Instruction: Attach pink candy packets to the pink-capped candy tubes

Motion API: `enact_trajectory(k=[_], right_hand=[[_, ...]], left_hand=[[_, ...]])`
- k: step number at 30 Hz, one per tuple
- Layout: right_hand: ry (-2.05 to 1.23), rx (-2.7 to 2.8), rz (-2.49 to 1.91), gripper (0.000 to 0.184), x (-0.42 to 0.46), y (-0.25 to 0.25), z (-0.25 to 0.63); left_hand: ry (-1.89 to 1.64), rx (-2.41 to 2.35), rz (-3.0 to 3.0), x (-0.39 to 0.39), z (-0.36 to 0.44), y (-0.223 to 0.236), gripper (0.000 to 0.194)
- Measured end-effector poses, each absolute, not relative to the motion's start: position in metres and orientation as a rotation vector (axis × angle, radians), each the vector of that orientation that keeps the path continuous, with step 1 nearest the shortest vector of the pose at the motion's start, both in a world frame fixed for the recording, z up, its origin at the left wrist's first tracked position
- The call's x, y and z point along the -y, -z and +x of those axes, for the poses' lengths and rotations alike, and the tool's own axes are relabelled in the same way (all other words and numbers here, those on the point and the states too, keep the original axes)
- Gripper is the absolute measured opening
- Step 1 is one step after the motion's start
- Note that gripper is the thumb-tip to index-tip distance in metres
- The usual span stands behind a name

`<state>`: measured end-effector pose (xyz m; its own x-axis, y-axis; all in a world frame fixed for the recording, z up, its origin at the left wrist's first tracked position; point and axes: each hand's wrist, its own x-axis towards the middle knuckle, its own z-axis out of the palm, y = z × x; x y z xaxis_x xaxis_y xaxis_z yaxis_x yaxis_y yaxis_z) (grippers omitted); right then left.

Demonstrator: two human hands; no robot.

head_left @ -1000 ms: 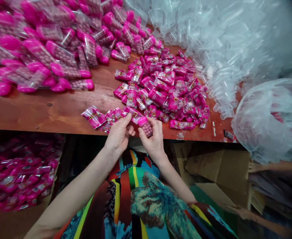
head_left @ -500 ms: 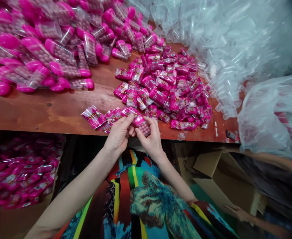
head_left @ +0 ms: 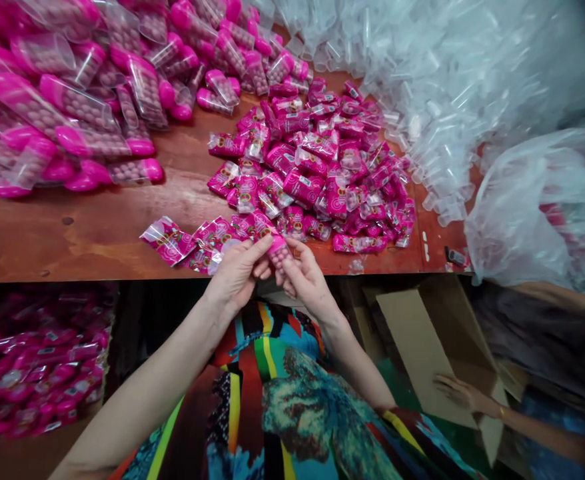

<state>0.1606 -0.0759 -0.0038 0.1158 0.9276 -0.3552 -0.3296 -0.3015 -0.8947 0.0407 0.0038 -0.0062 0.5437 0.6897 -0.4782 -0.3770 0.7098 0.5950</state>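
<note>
A clear candy tube point(head_left: 279, 251) with a pink cap and small pink balls inside is between my two hands, just over the table's front edge. My left hand point(head_left: 238, 272) pinches its cap end, where a printed pink wrapper point(head_left: 256, 223) also shows. Whether the tube is inside that wrapper I cannot tell. My right hand point(head_left: 306, 279) grips the lower end, thumb across the balls. More flat printed wrappers point(head_left: 170, 239) lie on the table left of my fingers. Beyond my hands is a heap of wrapped pink packets point(head_left: 312, 167).
Capped candy tubes point(head_left: 80, 103) are piled at upper left, clear plastic tubes point(head_left: 412, 87) at upper right. A plastic bag point(head_left: 527, 200) sits right. Below the wooden table point(head_left: 87, 233) are packets in a box at left, and a cardboard box point(head_left: 417, 347) with another person's hand point(head_left: 465, 393).
My right fingers have shifted over the candy tube and cover more of its balls. At right, the other person's hand and the cardboard box have moved. The view has shifted slightly.
</note>
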Motion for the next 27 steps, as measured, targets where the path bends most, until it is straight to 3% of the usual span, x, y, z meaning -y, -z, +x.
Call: enact_trajectory(k=[5, 11, 19, 25, 27], right_hand=[[-1.558, 0.656, -1.222, 0.051, 0.077, 0.006, 0.160], [-1.006, 1.164, -1.661, 0.053, 0.079, 0.011, 0.151], [-1.552, 0.697, -1.234, 0.051, 0.075, 0.006, 0.149], [-1.052, 1.115, -1.637, 0.056, 0.080, 0.011, 0.146], [-1.050, 1.163, -1.662, 0.058, 0.081, 0.009, 0.146]], left_hand=[[-0.600, -0.786, 0.523, -0.003, 0.040, 0.002, 0.040], [-0.572, -0.813, 0.480, -0.002, 0.036, 0.005, 0.037], [-0.557, -0.761, 0.513, 0.002, 0.031, -0.001, 0.031], [-0.591, -0.877, 0.477, 0.006, 0.033, 0.003, 0.034], [-0.579, -0.868, 0.435, 0.006, 0.034, 0.004, 0.034]])
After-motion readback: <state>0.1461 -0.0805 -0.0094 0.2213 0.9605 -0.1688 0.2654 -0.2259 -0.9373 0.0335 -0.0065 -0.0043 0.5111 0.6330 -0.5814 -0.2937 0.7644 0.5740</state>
